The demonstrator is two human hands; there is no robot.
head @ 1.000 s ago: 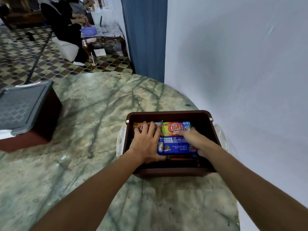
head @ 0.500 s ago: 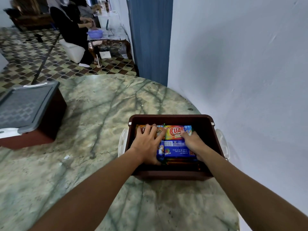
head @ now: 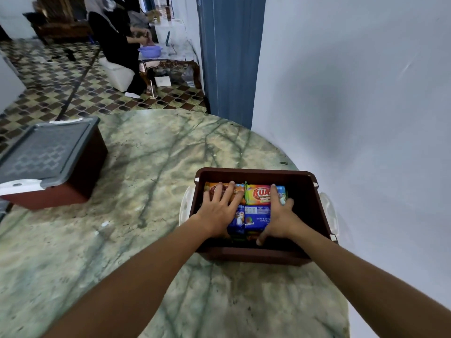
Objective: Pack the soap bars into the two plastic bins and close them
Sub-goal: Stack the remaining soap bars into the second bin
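An open brown plastic bin [head: 307, 203] stands at the table's right side, with white side latches folded down. Inside lie wrapped soap bars: an orange one [head: 240, 189], a green-and-red one [head: 258, 193] and a blue one [head: 256, 215]. My left hand [head: 217, 211] lies flat on the orange and blue bars, fingers spread. My right hand [head: 280, 215] presses on the right side of the bars, fingers straight, thumb down by the near edge of the blue bar. A second brown bin [head: 80, 172] with a grey lid [head: 46, 150] on it stands at the far left.
The round green marble table [head: 146, 228] fills the foreground. A pale wall [head: 353, 106] runs close along the right, with a blue door panel [head: 229, 57] behind. People sit at a small table [head: 170, 62] across the tiled floor.
Both hands have stayed inside the open bin on the soap bars. My right hand has slid a little farther over the bars, and the camera has tilted up slightly.
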